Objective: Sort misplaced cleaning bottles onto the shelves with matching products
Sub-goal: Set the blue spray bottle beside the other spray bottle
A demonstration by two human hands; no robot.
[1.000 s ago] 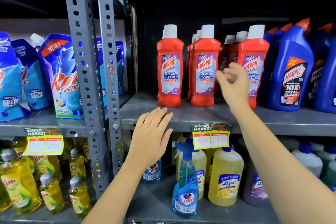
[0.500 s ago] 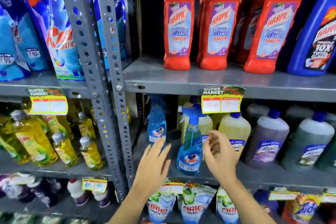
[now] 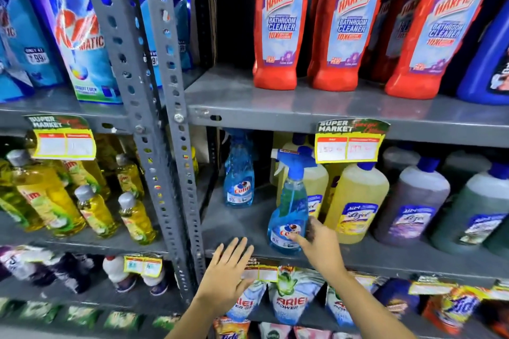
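A blue Colin spray bottle (image 3: pixel 289 209) stands upright near the front of the middle shelf (image 3: pixel 237 224), in front of yellow Lizol bottles (image 3: pixel 355 201). My right hand (image 3: pixel 321 246) touches its lower right side, fingers spread and not closed around it. A second Colin spray bottle (image 3: pixel 238 176) stands farther back on the left. My left hand (image 3: pixel 227 275) hovers open at the shelf's front edge, palm down, holding nothing.
Red Harpic bottles (image 3: pixel 275 22) and a blue Harpic bottle (image 3: pixel 490 63) line the shelf above. Purple and green Lizol bottles (image 3: pixel 413 201) stand to the right. Yellow Vim bottles (image 3: pixel 46 198) fill the left bay behind a grey perforated upright (image 3: pixel 165 146). Ariel pouches (image 3: pixel 292 300) sit below.
The view has dropped and moved closer to the middle shelf. My right hand has reached forward to touch the front Colin bottle. My left hand stays open near the shelf edge.
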